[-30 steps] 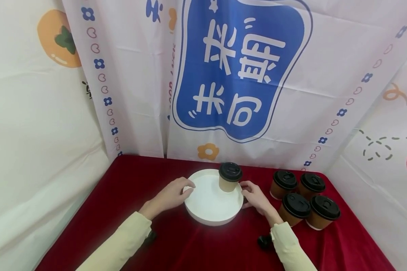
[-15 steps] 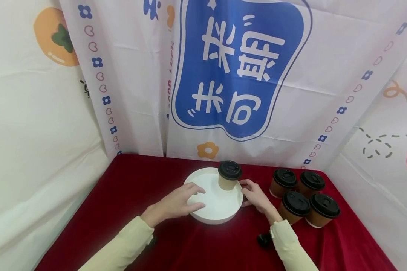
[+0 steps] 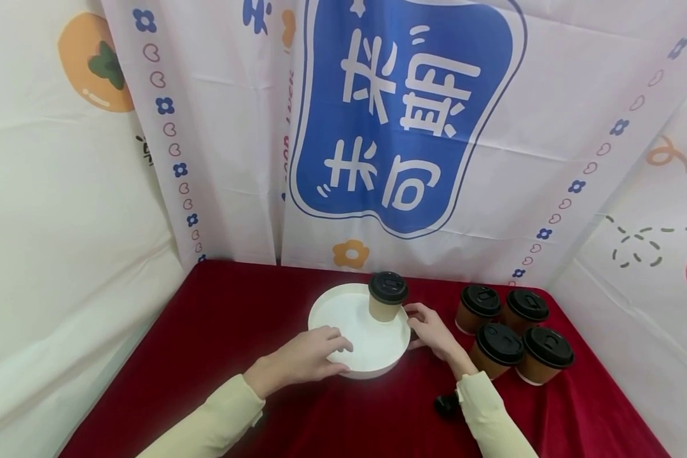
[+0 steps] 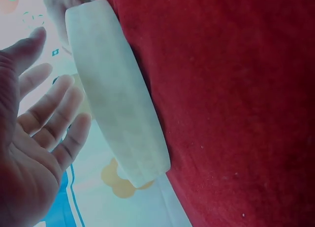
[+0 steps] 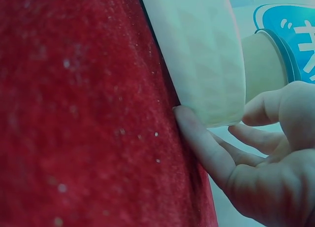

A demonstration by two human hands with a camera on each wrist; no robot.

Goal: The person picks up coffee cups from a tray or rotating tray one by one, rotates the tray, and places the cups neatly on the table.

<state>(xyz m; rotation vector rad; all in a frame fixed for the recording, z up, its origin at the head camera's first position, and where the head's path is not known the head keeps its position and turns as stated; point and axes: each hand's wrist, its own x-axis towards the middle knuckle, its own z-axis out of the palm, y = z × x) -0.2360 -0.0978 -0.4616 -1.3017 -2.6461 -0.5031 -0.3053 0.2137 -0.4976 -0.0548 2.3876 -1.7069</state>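
Observation:
A round white tray [image 3: 372, 348] with a low, faceted side lies on the red cloth. A paper cup [image 3: 384, 310] with a black lid stands upright in it, near the back right rim. My right hand [image 3: 433, 332] grips the tray's right edge; in the right wrist view its fingers [image 5: 204, 141] touch the wall from base to rim. At the front left, my left hand [image 3: 306, 358] hovers by the rim, fingers spread and loosely bent. The left wrist view shows this hand's palm [image 4: 29, 173] facing up beside the tray wall, holding nothing.
Several brown paper cups [image 3: 499, 346] with black lids stand in a cluster right of my right forearm. A small black object [image 3: 448, 406] shows beside the right sleeve. Printed white curtains [image 3: 240, 159] enclose the red-covered table [image 3: 235, 286] at back and sides.
My left hand has moved from the tray's left rim toward its front, rightward and nearer to me. My right hand stays at the right edge. The cup keeps its place in the tray.

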